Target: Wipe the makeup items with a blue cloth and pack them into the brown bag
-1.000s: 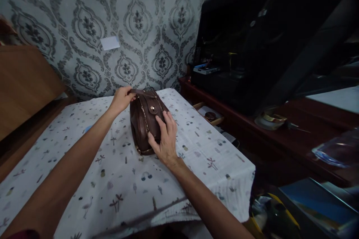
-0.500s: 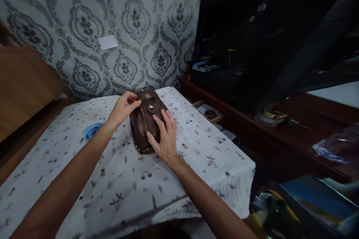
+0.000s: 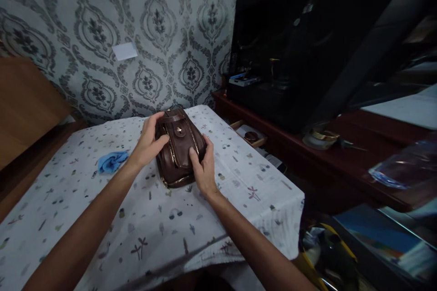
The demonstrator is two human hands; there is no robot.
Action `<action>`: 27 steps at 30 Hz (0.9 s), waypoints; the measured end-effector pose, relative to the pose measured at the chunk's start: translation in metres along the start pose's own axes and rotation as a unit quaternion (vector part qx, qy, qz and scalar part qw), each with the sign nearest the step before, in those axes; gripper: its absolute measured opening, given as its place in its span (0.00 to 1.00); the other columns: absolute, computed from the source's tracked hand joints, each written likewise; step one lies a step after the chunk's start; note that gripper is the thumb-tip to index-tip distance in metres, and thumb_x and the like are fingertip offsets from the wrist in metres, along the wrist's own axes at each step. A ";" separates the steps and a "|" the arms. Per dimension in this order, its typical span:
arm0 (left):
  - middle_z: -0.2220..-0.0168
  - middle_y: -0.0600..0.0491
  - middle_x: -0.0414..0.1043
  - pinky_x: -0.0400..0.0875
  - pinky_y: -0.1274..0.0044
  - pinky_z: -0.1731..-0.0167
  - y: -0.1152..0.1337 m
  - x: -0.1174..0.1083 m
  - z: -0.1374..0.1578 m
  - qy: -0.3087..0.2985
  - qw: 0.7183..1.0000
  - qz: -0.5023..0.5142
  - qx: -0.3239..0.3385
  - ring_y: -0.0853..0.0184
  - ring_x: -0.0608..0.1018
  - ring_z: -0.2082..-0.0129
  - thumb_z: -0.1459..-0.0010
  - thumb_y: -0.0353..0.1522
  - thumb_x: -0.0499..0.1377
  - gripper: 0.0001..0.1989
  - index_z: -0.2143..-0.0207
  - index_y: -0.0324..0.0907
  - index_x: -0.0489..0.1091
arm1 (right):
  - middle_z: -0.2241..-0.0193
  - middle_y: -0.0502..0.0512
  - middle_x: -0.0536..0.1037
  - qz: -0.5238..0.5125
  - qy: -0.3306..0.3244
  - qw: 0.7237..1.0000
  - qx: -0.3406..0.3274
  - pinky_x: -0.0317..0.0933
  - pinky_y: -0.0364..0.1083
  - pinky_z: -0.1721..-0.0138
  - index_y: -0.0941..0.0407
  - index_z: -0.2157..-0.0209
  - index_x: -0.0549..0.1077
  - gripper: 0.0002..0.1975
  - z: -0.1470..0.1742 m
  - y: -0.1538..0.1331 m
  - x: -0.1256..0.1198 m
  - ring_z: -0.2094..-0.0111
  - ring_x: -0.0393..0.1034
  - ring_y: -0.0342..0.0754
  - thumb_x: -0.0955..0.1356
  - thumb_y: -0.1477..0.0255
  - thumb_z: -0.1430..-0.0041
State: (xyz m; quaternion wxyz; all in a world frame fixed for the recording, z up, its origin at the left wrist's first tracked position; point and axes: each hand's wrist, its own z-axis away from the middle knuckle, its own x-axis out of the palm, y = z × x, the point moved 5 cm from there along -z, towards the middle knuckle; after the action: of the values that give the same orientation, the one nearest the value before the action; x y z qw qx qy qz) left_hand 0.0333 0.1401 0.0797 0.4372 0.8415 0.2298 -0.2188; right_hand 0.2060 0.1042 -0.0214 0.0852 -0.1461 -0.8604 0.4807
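A small brown leather bag lies on the patterned tablecloth, with gold zippers and a gold clasp on its front flap. My left hand grips its left side, thumb over the front near a zipper. On the opposite side my right hand holds the bag's right edge, thumb on the front and fingers round the side. The fingers behind the bag are partly hidden. To the left of the bag, beyond my left forearm, sits a crumpled blue cloth.
The white printed tablecloth covers the table up to the wallpapered wall. On the right, a dark red cabinet carries a big black screen, a tape roll and a plastic bag. A small drawer stands open beside the table.
My right hand has moved from lying over the bag's front to gripping its right edge. My left hand has settled against the left side. The view has shifted slightly to the right.
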 end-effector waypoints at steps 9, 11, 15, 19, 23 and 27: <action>0.37 0.43 0.61 0.57 0.58 0.36 0.013 0.029 -0.017 -0.009 0.986 -0.157 0.050 0.51 0.62 0.35 0.41 0.39 0.60 0.33 0.35 0.47 0.57 | 0.42 0.63 0.72 -0.005 0.024 1.000 -0.010 0.61 0.55 0.37 0.56 0.40 0.65 0.22 -0.009 0.009 -0.005 0.40 0.67 0.52 0.60 0.59 0.29; 0.38 0.44 0.63 0.57 0.59 0.36 0.007 0.029 -0.018 -0.018 0.987 -0.151 0.055 0.52 0.63 0.36 0.41 0.39 0.59 0.32 0.35 0.45 0.58 | 0.43 0.62 0.73 0.002 0.023 0.999 -0.024 0.61 0.55 0.38 0.56 0.42 0.66 0.20 -0.010 0.008 -0.005 0.41 0.68 0.52 0.59 0.61 0.28; 0.37 0.43 0.62 0.57 0.60 0.36 0.004 0.026 -0.017 -0.027 0.986 -0.153 0.057 0.52 0.62 0.36 0.41 0.39 0.57 0.32 0.35 0.44 0.58 | 0.44 0.62 0.74 0.014 0.025 0.999 -0.030 0.61 0.55 0.38 0.56 0.42 0.66 0.20 -0.011 0.005 -0.006 0.42 0.68 0.51 0.58 0.62 0.27; 0.38 0.43 0.62 0.56 0.61 0.36 0.007 0.028 -0.016 -0.032 0.985 -0.157 0.060 0.52 0.62 0.36 0.40 0.39 0.56 0.31 0.36 0.42 0.58 | 0.45 0.62 0.74 0.001 0.030 0.999 -0.019 0.61 0.55 0.38 0.57 0.43 0.67 0.20 -0.012 0.007 -0.006 0.43 0.68 0.51 0.59 0.61 0.28; 0.38 0.44 0.63 0.58 0.61 0.36 0.008 0.029 -0.016 -0.020 0.985 -0.163 0.062 0.53 0.63 0.36 0.40 0.38 0.57 0.29 0.37 0.45 0.60 | 0.42 0.63 0.72 0.010 0.034 0.999 -0.010 0.60 0.56 0.37 0.57 0.41 0.65 0.22 -0.009 0.008 -0.005 0.41 0.67 0.52 0.58 0.59 0.28; 0.39 0.44 0.64 0.61 0.61 0.38 0.012 0.028 -0.016 -0.021 0.983 -0.177 0.053 0.52 0.65 0.38 0.40 0.38 0.58 0.28 0.37 0.45 0.62 | 0.36 0.66 0.64 0.060 0.022 0.997 -0.048 0.55 0.60 0.34 0.55 0.33 0.56 0.30 0.000 0.000 0.000 0.34 0.59 0.56 0.62 0.57 0.30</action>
State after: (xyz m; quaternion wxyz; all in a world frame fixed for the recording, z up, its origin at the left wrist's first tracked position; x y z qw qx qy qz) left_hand 0.0657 0.1528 0.0796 0.3512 0.8045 0.3545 -0.3221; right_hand 0.2056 0.1041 -0.0220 0.0679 -0.2123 -0.8702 0.4393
